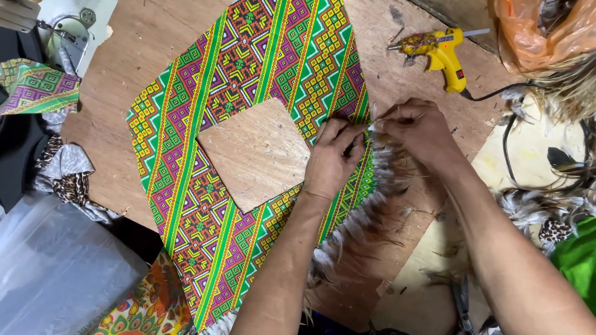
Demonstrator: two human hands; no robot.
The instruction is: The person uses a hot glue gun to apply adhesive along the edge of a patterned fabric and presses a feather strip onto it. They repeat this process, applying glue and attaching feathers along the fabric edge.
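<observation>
- Nearest the camera, both forearms are reaching up from the lower edge across the wooden counter [124, 180] towards the work.
- The left hand [329, 158] is lying flat on the patterned fabric panel [261, 68], its fingers [340, 133] spread narrowly and pressing the right-hand edge down; it is holding nothing.
- The right hand [417, 129] is sitting just beside it, its fingers pinched together on a small pale feather [371, 126] at the fabric's edge.
- The feather trim [379, 205] is running along the lower right edge of the panel, from the near corner up to where the hands are meeting; judged from this, that stretch is already fixed, while the upper right edge and the whole left side are showing bare fabric and seem still to be trimmed.
- The panel is lying in the middle of the counter as a diamond, with a square opening [254, 152] exposing the wood.
- To the right, loose feathers [528, 208] and a black cable [509, 142] are crowding the space beside the right forearm and could be getting in the way.
- To the left, a folded offcut of the same fabric [37, 87] and leopard-print cloth [68, 180] are lying off the counter's edge.
- Farthest away, a yellow glue gun [441, 49] is resting on the counter, well apart from the hands, beside an orange plastic bag [528, 28].
</observation>
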